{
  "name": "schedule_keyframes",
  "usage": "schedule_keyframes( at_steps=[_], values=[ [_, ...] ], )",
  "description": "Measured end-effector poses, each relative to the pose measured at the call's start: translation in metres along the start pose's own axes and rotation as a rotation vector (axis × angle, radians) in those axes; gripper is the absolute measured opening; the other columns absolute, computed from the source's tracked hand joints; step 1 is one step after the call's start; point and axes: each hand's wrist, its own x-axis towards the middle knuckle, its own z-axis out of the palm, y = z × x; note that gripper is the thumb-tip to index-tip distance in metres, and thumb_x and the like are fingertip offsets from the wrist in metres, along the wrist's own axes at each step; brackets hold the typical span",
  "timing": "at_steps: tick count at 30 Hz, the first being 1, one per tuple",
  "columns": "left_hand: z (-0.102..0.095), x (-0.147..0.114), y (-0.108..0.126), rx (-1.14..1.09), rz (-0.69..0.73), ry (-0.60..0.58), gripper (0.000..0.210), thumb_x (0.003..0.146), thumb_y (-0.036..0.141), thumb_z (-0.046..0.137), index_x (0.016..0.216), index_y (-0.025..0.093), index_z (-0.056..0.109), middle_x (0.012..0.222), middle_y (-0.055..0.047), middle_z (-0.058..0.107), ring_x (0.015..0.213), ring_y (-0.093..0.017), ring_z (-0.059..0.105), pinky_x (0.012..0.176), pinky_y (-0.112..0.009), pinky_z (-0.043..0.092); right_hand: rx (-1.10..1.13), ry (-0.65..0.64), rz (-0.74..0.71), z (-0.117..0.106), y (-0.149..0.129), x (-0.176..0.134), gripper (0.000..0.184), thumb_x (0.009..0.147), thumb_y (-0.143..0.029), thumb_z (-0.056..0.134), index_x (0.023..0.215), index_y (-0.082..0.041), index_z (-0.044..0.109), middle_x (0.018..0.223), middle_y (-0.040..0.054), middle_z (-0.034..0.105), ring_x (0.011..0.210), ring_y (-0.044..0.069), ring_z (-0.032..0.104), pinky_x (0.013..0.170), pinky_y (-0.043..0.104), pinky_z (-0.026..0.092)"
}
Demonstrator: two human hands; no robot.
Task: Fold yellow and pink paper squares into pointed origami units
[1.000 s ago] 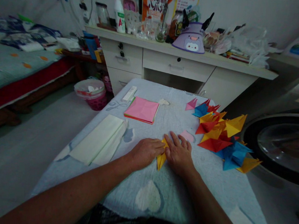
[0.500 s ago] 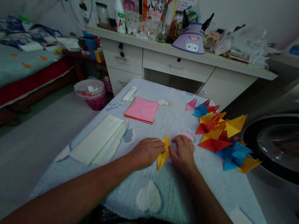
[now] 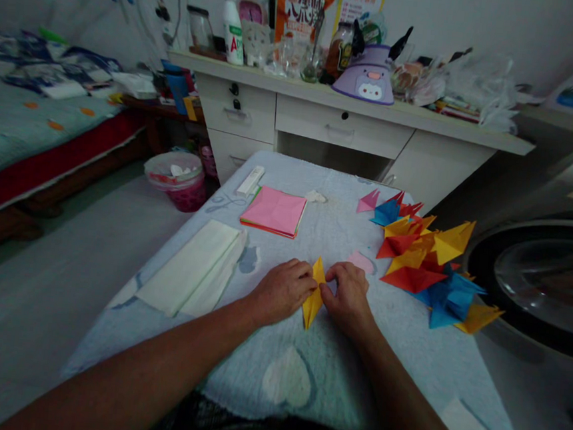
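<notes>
A yellow origami paper, folded into a narrow diamond, lies on the cloth-covered table with its long axis pointing away from me. On its left side my left hand has its fingers curled, the tips pressing on the diamond's middle. From the right, my right hand holds the opposite edge between thumb and bent fingers. The fingertips hide part of the paper's centre. To the right sits a heap of folded paper figures in red, yellow, blue and pink.
Beyond my hands is a stack of square paper, pink on top. A white remote-like object lies behind it. At left rests a folded pale cloth or tissue. A bin stands on the floor; a cluttered white desk is behind.
My right hand has come in to the left, and its fingers now touch the yellow paper's right edge. My left hand stays on the paper.
</notes>
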Motion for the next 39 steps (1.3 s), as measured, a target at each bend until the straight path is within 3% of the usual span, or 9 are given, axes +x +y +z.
schedule_keyframes(
  at_steps=[8,16,19,23,27,30,34,39],
  values=[
    [-0.004,-0.001,-0.001,-0.092,-0.034,-0.003,0.015,0.090,0.018,0.054,0.095,0.017,0.068,0.092,-0.005,0.061,0.089,-0.018,0.055,0.080,-0.031,0.048,0.164,-0.021,-0.035,-0.003,-0.006,-0.001,0.014,0.076,-0.019,0.057,0.089,-0.020,0.055,0.085,0.0048,0.063,0.087,0.023,0.055,0.083,0.040,0.039],
    [-0.007,-0.001,0.002,-0.378,-0.162,0.132,0.013,0.089,0.017,0.053,0.097,0.018,0.063,0.094,-0.005,0.061,0.090,-0.017,0.059,0.081,-0.029,0.048,0.521,0.062,-0.105,0.000,-0.010,-0.005,0.036,0.081,-0.019,0.055,0.115,-0.022,0.044,0.085,-0.0003,0.059,0.076,0.015,0.060,0.075,0.030,0.049],
    [-0.012,0.001,0.005,-0.567,-0.253,0.161,0.012,0.087,0.024,0.059,0.097,0.018,0.062,0.094,-0.004,0.063,0.087,-0.016,0.061,0.078,-0.029,0.049,0.594,0.074,-0.177,-0.003,-0.014,-0.007,0.042,0.082,-0.019,0.057,0.121,-0.023,0.043,0.092,0.0015,0.059,0.083,0.015,0.060,0.078,0.031,0.049],
    [-0.016,0.002,0.007,-0.867,-0.355,0.156,0.027,0.081,0.034,0.067,0.102,0.019,0.059,0.098,-0.005,0.067,0.088,-0.017,0.064,0.075,-0.028,0.050,0.624,0.026,-0.293,-0.011,-0.017,-0.011,0.051,0.083,-0.020,0.058,0.130,-0.024,0.040,0.108,0.0063,0.059,0.101,0.020,0.058,0.089,0.037,0.048],
    [-0.014,0.003,0.004,-1.087,-0.460,0.180,0.028,0.078,0.035,0.068,0.097,0.018,0.056,0.094,-0.005,0.068,0.084,-0.017,0.066,0.071,-0.027,0.050,0.620,-0.004,-0.342,-0.016,-0.017,-0.013,0.052,0.085,-0.022,0.057,0.133,-0.024,0.039,0.117,0.0083,0.058,0.109,0.022,0.056,0.095,0.040,0.046],
    [-0.012,0.005,0.000,-1.107,-0.553,0.250,0.021,0.076,0.029,0.066,0.091,0.017,0.057,0.083,-0.002,0.066,0.073,-0.013,0.063,0.065,-0.024,0.048,0.612,0.029,-0.317,-0.016,-0.015,-0.012,0.046,0.085,-0.021,0.055,0.129,-0.024,0.042,0.114,0.0073,0.060,0.106,0.021,0.057,0.093,0.040,0.047],
    [-0.011,0.007,-0.002,-1.190,-0.609,0.306,0.020,0.071,0.024,0.066,0.087,0.017,0.057,0.078,0.001,0.062,0.067,-0.010,0.059,0.063,-0.021,0.045,0.553,0.176,-0.174,-0.011,-0.013,-0.009,0.032,0.084,-0.022,0.056,0.114,-0.024,0.049,0.108,0.0063,0.060,0.099,0.020,0.058,0.082,0.035,0.048],
    [-0.008,0.006,-0.002,-1.288,-0.634,0.304,0.036,0.070,0.026,0.067,0.101,0.021,0.048,0.077,0.005,0.060,0.061,-0.009,0.059,0.059,-0.020,0.043,0.647,0.073,-0.052,-0.008,-0.014,-0.008,0.020,0.084,-0.026,0.059,0.098,-0.024,0.045,0.082,-0.0011,0.061,0.070,0.014,0.057,0.065,0.027,0.046]
  ],
)
